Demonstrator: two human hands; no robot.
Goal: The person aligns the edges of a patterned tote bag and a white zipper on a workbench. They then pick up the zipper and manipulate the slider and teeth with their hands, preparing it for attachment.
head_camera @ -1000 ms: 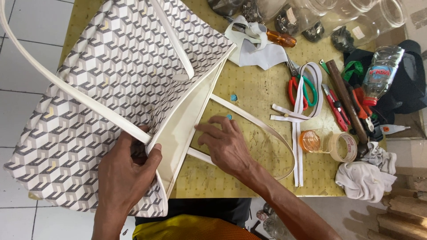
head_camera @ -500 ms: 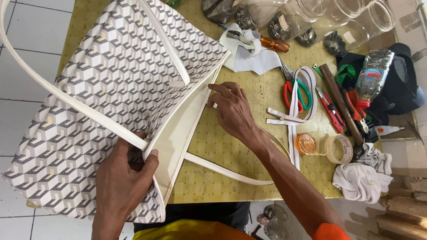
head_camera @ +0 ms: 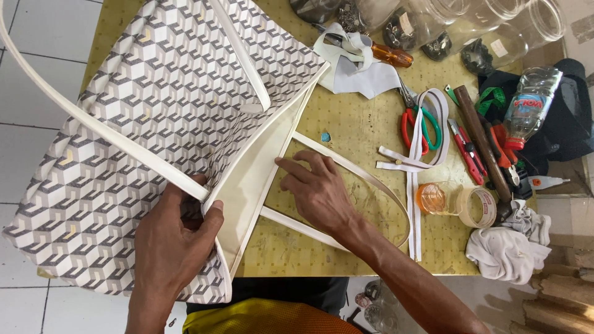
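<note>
Hands (head_camera: 170, 244) (head_camera: 318, 188) on patterned tote bag's (head_camera: 154, 124) cream rim, both flat-fingered.

Grey-and-white cube-patterned tote bag (head_camera: 142, 142) lies flat on the table — mouth open.

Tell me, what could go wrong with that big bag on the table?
Most of the bag hangs past the table edge, so it might slide off if the left hand lets go of its rim. The right hand lies inside the strap loop and could snag. The scissors lie close by and might nick the strap.
</note>
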